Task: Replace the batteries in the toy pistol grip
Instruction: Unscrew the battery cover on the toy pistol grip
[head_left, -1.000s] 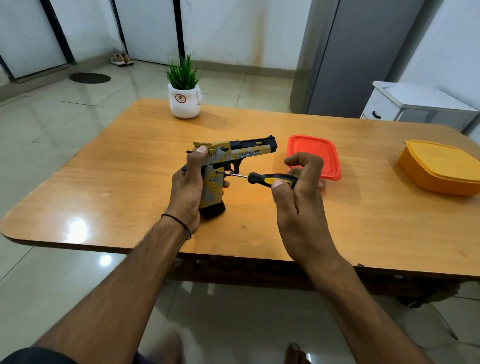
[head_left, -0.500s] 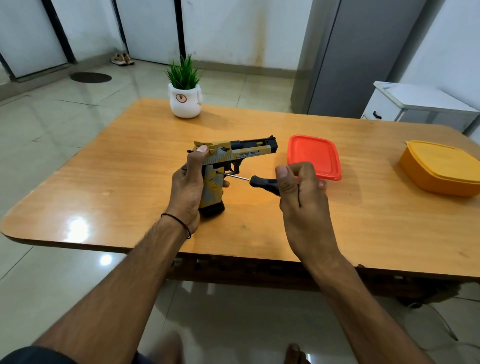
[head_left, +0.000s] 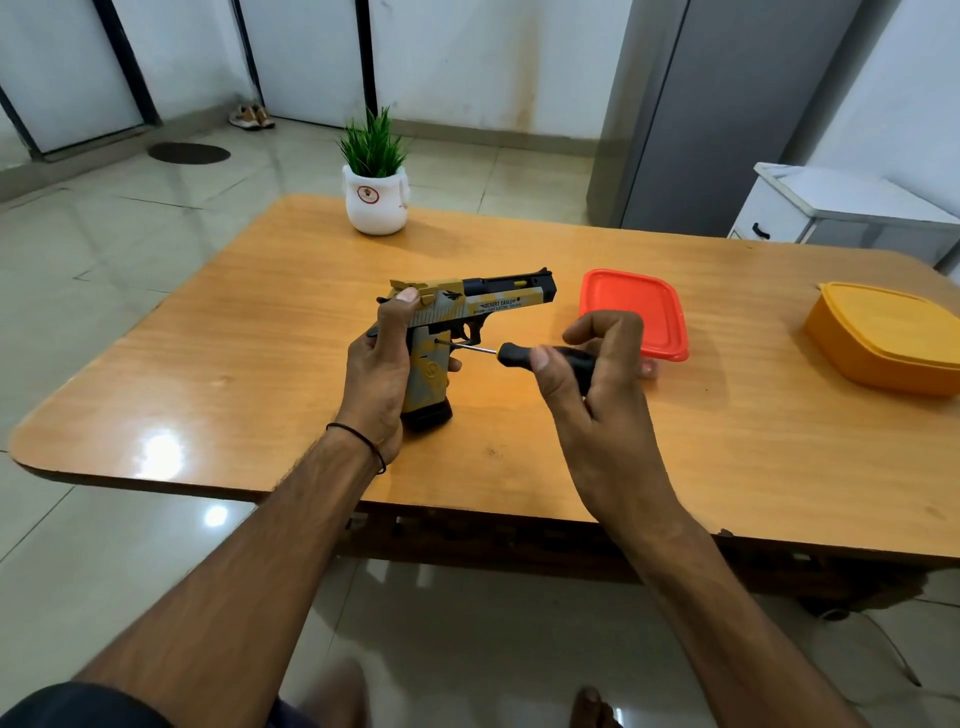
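Observation:
A yellow, grey and black toy pistol (head_left: 470, 304) stands upright on its grip base on the wooden table (head_left: 249, 364), barrel pointing right. My left hand (head_left: 382, 374) wraps the back of the grip, thumb up on the slide. My right hand (head_left: 597, 384) holds a black-handled screwdriver (head_left: 517, 356) level, its thin metal tip set against the upper right side of the grip, just behind the trigger. Most of the handle is hidden in my fingers.
A red square container lid (head_left: 636, 309) lies just beyond my right hand. An orange lidded box (head_left: 888, 335) sits at the table's right edge. A white pot with a green plant (head_left: 375, 197) stands at the far side. A white cabinet (head_left: 841, 208) is behind the table.
My right hand has rolled around the screwdriver handle, so the yellow stripe no longer shows. The pistol and my left hand have stayed put.

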